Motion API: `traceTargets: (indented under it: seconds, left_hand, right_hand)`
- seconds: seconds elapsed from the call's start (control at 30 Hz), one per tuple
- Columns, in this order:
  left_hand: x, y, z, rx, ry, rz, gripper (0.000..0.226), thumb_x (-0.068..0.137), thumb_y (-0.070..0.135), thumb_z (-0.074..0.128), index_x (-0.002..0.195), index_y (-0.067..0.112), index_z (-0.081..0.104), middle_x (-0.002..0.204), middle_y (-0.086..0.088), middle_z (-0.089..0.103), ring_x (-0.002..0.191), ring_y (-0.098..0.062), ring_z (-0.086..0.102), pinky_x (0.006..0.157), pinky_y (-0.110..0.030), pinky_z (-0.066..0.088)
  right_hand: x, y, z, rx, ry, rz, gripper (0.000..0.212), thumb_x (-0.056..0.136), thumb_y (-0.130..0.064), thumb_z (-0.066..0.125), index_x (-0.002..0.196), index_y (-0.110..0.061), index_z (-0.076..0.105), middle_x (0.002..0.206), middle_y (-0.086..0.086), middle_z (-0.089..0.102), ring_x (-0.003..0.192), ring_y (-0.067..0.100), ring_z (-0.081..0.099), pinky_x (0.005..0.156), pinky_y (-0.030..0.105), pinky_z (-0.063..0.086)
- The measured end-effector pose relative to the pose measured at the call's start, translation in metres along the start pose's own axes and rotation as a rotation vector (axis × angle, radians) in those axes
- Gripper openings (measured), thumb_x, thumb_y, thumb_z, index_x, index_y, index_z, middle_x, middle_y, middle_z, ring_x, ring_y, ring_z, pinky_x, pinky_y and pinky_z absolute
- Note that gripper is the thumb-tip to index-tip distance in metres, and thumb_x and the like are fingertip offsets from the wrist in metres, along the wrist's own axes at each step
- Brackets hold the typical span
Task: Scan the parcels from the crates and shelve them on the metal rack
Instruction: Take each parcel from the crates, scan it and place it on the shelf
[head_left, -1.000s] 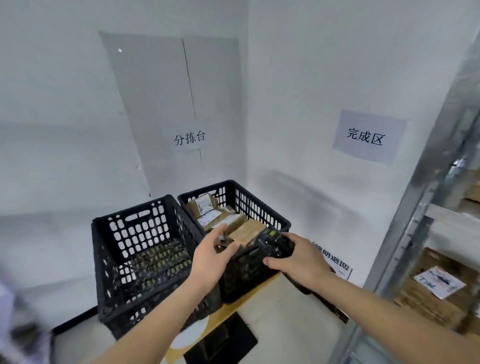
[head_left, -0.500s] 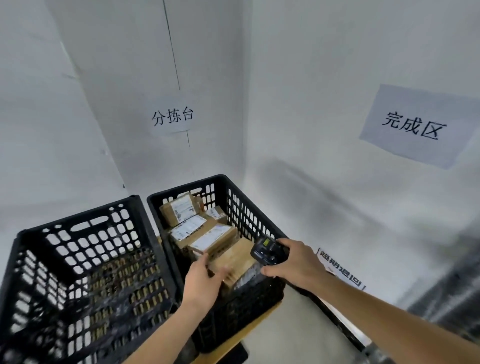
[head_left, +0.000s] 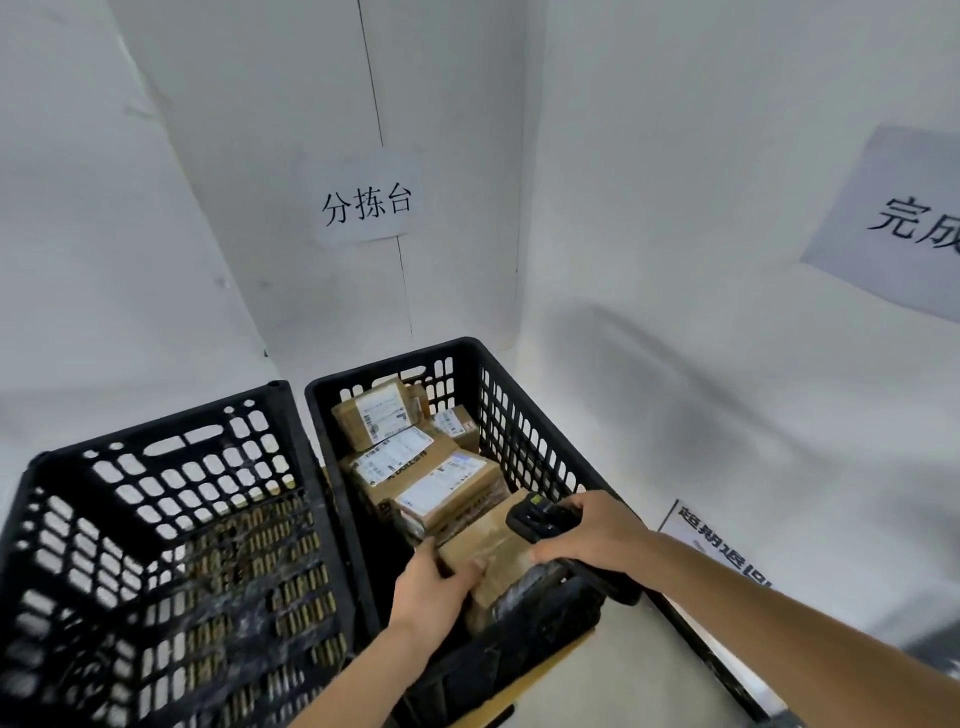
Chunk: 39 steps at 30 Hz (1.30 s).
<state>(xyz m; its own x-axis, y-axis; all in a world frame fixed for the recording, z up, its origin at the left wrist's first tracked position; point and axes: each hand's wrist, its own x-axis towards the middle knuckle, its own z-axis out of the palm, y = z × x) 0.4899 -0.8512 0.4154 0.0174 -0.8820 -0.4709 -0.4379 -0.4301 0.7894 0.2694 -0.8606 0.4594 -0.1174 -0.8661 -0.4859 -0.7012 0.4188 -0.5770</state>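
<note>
Since half a second ago, we note our left hand (head_left: 434, 590) now grips the nearest parcel (head_left: 488, 545) for lifting, while our right hand (head_left: 597, 530) holds the scanner (head_left: 540, 517) ready above it.

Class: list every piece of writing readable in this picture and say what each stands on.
"分拣台": paper sign on the back wall.
"完成", cut off by the frame: paper sign on the right wall.
"超期退回": sheet low at right, seen at a slant.
Parcel labels: too small to read.
</note>
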Motion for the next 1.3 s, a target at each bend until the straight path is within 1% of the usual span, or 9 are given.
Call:
traceTargets:
  seconds: [0.13,0.27,0.37,0.47,0.53,0.7,0.83,1.1,1.3]
  left_hand:
    - [-0.003,0.005,-0.006,-0.129,0.031,0.025,0.078,0.086,0.031,0.078,0.149,0.018,0.035,0.139,-0.001,0.054,0.114,-0.015,0.053,0.102,-0.03,0.044]
    - [-0.007,0.019,-0.016,-0.176,0.091,0.076,0.044,0.085,0.03,0.079,0.12,0.021,0.054,0.114,0.004,0.065,0.101,-0.015,0.063,0.089,-0.033,0.051]
    - [-0.017,0.031,-0.02,-0.157,0.036,0.156,0.038,0.084,0.03,0.078,0.118,0.024,0.063,0.106,0.007,0.07,0.094,-0.014,0.068,0.088,-0.037,0.057]
    - [-0.036,0.04,-0.025,-0.121,-0.002,0.239,0.049,0.08,0.027,0.082,0.124,0.028,0.061,0.107,0.01,0.071,0.095,-0.01,0.068,0.082,-0.026,0.055]
    - [-0.05,0.043,-0.031,-0.027,-0.014,0.312,0.07,0.07,0.023,0.089,0.13,0.03,0.054,0.114,0.011,0.066,0.101,-0.008,0.065,0.083,-0.022,0.053]
    - [-0.095,0.056,-0.054,0.242,0.064,0.506,0.115,0.056,0.026,0.097,0.152,0.025,0.033,0.145,0.011,0.043,0.132,-0.012,0.045,0.113,-0.037,0.041]
    - [-0.132,0.06,-0.077,0.294,0.087,0.649,0.107,0.063,0.024,0.093,0.151,0.025,0.033,0.142,0.008,0.044,0.125,-0.011,0.048,0.108,-0.032,0.043]
    - [-0.214,0.061,-0.108,0.117,-0.014,0.79,0.08,0.06,0.043,0.088,0.129,0.038,0.048,0.107,0.02,0.064,0.098,0.0,0.061,0.079,-0.018,0.049]
    - [-0.269,0.081,-0.103,-0.123,-0.196,0.7,0.093,0.061,0.053,0.087,0.141,0.027,0.049,0.118,0.01,0.067,0.107,-0.009,0.064,0.1,-0.036,0.051]
  right_hand:
    - [-0.005,0.003,-0.001,0.141,0.074,-0.003,0.056,0.051,-0.053,0.095,0.098,-0.031,0.073,0.093,-0.007,0.076,0.087,0.014,0.073,0.086,0.033,0.057]
    - [-0.022,-0.004,-0.013,0.297,0.108,-0.052,0.047,0.057,-0.045,0.098,0.097,-0.029,0.08,0.093,-0.002,0.079,0.087,0.018,0.076,0.093,0.039,0.06]
    - [-0.045,-0.016,-0.023,0.419,0.153,-0.091,0.038,0.066,-0.037,0.097,0.099,-0.028,0.08,0.091,-0.004,0.08,0.085,0.015,0.077,0.085,0.033,0.06]
    - [-0.071,-0.028,-0.026,0.488,0.182,-0.107,0.037,0.069,-0.035,0.096,0.101,-0.028,0.08,0.088,-0.007,0.08,0.081,0.011,0.077,0.073,0.025,0.058]
    - [-0.089,-0.035,-0.027,0.513,0.2,-0.115,0.04,0.067,-0.037,0.097,0.102,-0.026,0.08,0.09,-0.006,0.08,0.082,0.011,0.077,0.076,0.026,0.06]
    - [-0.149,-0.057,-0.026,0.547,0.244,-0.149,0.036,0.068,-0.037,0.096,0.1,-0.028,0.08,0.09,-0.007,0.079,0.082,0.009,0.076,0.069,0.02,0.056]
    - [-0.208,-0.077,-0.026,0.566,0.31,-0.174,0.036,0.07,-0.033,0.095,0.102,-0.028,0.078,0.091,-0.006,0.078,0.07,0.001,0.074,0.056,0.011,0.05]
    - [-0.329,-0.093,-0.023,0.591,0.545,-0.231,0.037,0.071,-0.032,0.095,0.103,-0.028,0.077,0.087,-0.006,0.076,0.062,0.0,0.07,0.054,0.011,0.048]
    - [-0.411,-0.071,-0.02,0.638,0.683,-0.178,0.044,0.066,-0.038,0.097,0.103,-0.028,0.075,0.088,-0.002,0.077,0.071,0.012,0.072,0.063,0.023,0.052]
